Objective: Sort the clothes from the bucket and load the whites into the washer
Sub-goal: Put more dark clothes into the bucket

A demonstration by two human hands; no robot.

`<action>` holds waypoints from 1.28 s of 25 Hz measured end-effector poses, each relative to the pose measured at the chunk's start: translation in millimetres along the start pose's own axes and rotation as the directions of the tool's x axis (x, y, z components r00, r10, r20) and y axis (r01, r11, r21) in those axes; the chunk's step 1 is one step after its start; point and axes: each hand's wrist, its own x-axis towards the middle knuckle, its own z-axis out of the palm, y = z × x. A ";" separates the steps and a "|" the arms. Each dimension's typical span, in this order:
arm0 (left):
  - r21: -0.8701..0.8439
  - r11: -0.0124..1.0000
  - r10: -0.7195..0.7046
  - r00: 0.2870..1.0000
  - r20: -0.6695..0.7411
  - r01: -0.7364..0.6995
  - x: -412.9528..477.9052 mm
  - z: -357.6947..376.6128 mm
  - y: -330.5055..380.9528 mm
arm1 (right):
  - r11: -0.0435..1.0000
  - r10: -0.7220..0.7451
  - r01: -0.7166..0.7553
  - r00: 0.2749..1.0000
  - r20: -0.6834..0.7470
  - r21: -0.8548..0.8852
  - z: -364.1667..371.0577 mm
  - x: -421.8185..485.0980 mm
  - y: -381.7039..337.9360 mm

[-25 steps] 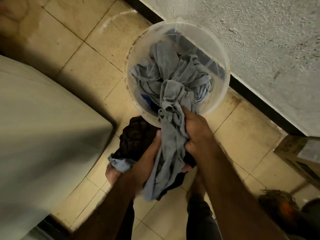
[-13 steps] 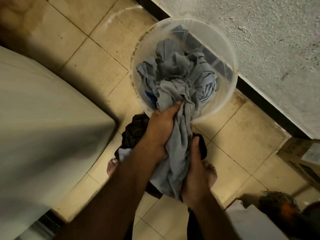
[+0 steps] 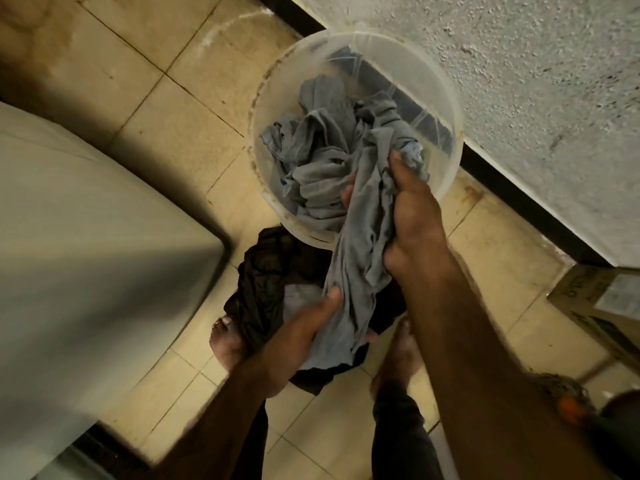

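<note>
A clear plastic bucket [image 3: 446,109] stands on the tiled floor against the wall, holding a heap of grey clothes [image 3: 311,150]. A long grey garment [image 3: 360,258] stretches from the bucket over its near rim. My right hand [image 3: 412,216] grips the garment's upper part at the bucket's rim. My left hand [image 3: 301,327] grips its lower part, lower down, above a pile of dark clothes [image 3: 266,271] on the floor. The washer [image 3: 86,258], a pale flat-topped body, fills the left side.
My bare feet [image 3: 225,337] stand on either side of the dark pile. A cardboard box [image 3: 602,299] sits at the right by the wall. A mop head with an orange part [image 3: 561,400] lies at the lower right. A dark skirting runs along the wall.
My hands have swapped places along the garment: the right went up to the bucket's rim, the left came down to the lower part. More of the garment is out of the bucket.
</note>
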 end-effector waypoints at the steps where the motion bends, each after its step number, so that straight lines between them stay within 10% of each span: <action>1: 0.054 0.997 0.048 0.999 -0.009 -0.048 -2.2 -1.0 -7.0 | 1.000 0.020 -0.020 0.999 -0.034 -0.020 0.6 7.6 0.4; 6: 0.081 0.960 0.279 0.919 -0.279 -0.267 17.3 11.4 28.3 | 0.988 0.119 -0.126 0.990 0.080 0.088 -27.7 1.9 26.3; 14: -0.051 0.949 0.258 0.860 -0.441 -0.311 80.9 25.5 101.6 | 0.872 0.200 -0.090 0.962 0.183 -0.481 -52.9 -81.2 80.3; 22: 0.179 0.937 0.350 0.841 -0.414 -0.301 71.0 11.9 100.6 | 0.887 -0.302 0.388 0.897 0.322 -0.248 -52.5 -41.6 12.4; 27: 0.837 0.468 0.806 0.526 -0.272 -0.283 65.8 -15.9 77.7 | 0.396 -0.374 0.442 0.878 0.298 -0.805 -22.3 85.8 2.1; 30: 0.973 0.205 0.763 0.641 -0.091 -0.106 75.2 -29.6 80.8 | 0.137 -0.397 0.215 0.906 0.145 -0.967 -24.8 128.8 -2.7; 32: 0.995 0.084 0.684 0.730 -0.018 -0.053 87.3 -31.7 87.8 | 0.212 -0.551 0.084 0.833 -0.047 -0.974 -25.7 127.8 -10.5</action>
